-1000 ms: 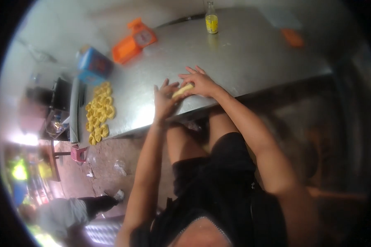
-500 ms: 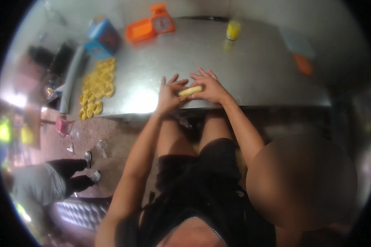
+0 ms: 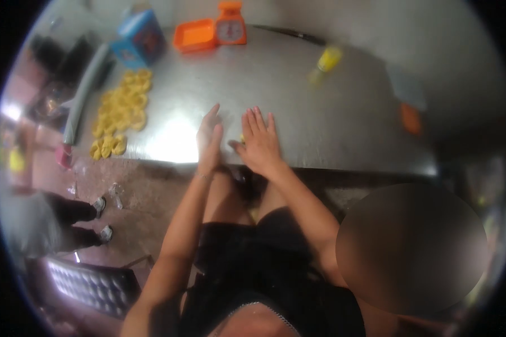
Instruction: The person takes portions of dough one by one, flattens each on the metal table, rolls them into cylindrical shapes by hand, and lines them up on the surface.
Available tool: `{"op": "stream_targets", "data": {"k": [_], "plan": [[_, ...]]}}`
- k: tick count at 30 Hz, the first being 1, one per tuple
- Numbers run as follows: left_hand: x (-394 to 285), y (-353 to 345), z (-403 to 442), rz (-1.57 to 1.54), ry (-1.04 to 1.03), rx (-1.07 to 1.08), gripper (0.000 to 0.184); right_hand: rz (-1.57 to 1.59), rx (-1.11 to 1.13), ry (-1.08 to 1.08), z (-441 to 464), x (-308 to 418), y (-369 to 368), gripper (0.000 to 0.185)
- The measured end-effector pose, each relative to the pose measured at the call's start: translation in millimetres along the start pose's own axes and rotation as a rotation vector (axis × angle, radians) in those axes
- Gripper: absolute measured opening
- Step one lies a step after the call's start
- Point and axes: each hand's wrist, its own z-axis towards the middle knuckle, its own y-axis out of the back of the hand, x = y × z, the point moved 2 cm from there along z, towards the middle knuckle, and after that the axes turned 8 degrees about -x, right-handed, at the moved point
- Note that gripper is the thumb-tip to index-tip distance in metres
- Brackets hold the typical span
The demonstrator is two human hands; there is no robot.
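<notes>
Over the front part of the metal table, my left hand is raised on its edge, its fingers apart and nothing in it. My right hand lies flat, palm down, with its fingers spread on the table. A small bit of yellow dough shows between its thumb and fingers; the rest is hidden under the hand. Several yellow dough pieces lie in a cluster at the table's left side.
A blue box, an orange scale and an orange tray stand at the back. A yellow-labelled bottle is farther right, and an orange object lies near the right end. A person is at the lower left.
The dough stick held between both hands is now mostly under my right hand on the table. My right hand has flattened and my left hand has moved off the dough. The view has shifted.
</notes>
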Motion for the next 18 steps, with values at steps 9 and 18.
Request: {"op": "stream_targets", "data": {"k": [9, 18], "plan": [[11.7, 4.4, 3.5, -0.101, -0.004, 0.033, 0.081, 0.02, 0.078, -0.158, 162.7, -48.2, -41.3, 0.1], [7.4, 1.5, -5.2, 0.185, 0.003, 0.027, 0.062, 0.185, -0.054, 0.046, -16.9, -3.4, 34.8, 0.082]]}}
